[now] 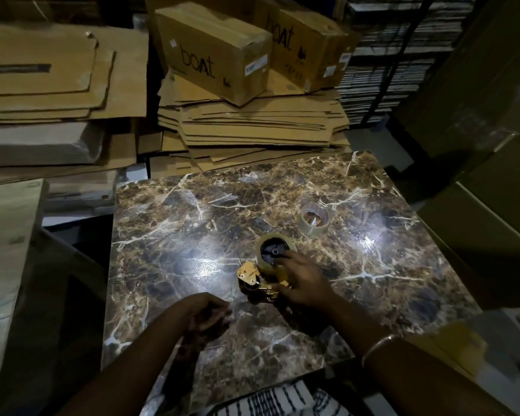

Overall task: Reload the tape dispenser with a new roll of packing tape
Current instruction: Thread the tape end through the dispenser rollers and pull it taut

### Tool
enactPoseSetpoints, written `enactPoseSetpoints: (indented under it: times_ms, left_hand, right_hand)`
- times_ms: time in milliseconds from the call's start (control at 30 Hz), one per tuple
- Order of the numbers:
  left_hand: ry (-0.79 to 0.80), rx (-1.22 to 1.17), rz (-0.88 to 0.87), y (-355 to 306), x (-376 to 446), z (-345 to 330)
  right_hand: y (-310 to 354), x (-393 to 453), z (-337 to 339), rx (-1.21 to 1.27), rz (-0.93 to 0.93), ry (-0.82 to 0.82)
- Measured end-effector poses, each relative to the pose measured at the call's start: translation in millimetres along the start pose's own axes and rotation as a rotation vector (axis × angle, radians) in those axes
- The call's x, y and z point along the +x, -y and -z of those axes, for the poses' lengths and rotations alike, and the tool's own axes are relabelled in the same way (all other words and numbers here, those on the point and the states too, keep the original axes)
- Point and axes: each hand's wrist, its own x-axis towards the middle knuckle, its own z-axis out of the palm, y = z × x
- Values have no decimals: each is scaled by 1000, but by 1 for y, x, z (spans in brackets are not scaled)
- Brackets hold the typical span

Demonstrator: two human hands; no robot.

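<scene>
Marble-patterned brown tabletop (192, 223) carries your yellow metal tape dispenser (254, 279) near centre, a clear tape roll (275, 250) seated on its hub. Your right hand (300, 282) grips the dispenser, fingers wrapped. Your left hand (206, 315) rests nearby, loosely curled, empty. A second, thinner clear tape roll (313, 219) lies farther right.

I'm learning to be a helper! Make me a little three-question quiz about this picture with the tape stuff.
1. True or false: the right hand rests on the yellow tape dispenser.
2. How many tape rolls are on the marble table? A) one B) two C) four
3. Fill in: the boxes behind the table say "____".

Key:
1. True.
2. B: one roll on the dispenser, one loose roll lying apart.
3. "boat".

The left hand touches neither roll.
</scene>
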Motion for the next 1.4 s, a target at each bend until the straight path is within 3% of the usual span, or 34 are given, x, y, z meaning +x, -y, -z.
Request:
enactPoseSetpoints:
  times_ms: [100, 167, 267, 400, 467, 600, 867, 933, 1000, 1100, 1267, 1400]
  left_hand:
    - [15, 96, 18, -16, -3, 6]
    - [18, 128, 25, -26, -5, 7]
    - [9, 49, -1, -35, -9, 1]
    - [-59, 25, -66, -41, -2, -3]
    - [-168, 27, -143, -43, 3, -3]
    - [-301, 124, -184, -44, 6, 0]
    - [-367, 142, -174, -56, 15, 7]
    - [-382, 152, -193, -60, 15, 4]
    - [-378, 141, -254, -63, 15, -4]
    - [-444, 64, -428, -71, 18, -19]
    - [-425, 317, -718, -91, 28, -38]
    - [-483, 516, -843, -101, 50, -43]
  right_hand:
    - [-15, -13, -11, 152, -246, -225]
    - [-12, -14, -6, 324, -488, -266]
    - [-9, -8, 7, 561, -763, 40]
    - [-14, -11, -2, 1213, -919, 431]
    - [-22, -13, -5, 1356, -984, 612]
    - [-38, -8, -16, 1388, -928, 790]
    - [-30, -7, -27, 1363, -926, 556]
    - [-25, -10, -22, 1382, -883, 604]
    - [-19, -14, -14, 1350, -838, 658]
    - [-11, -17, 5, 1311, -779, 576]
    - [-13, -19, 19, 1075, -738, 424]
    - [-17, -17, 13, 957, -759, 273]
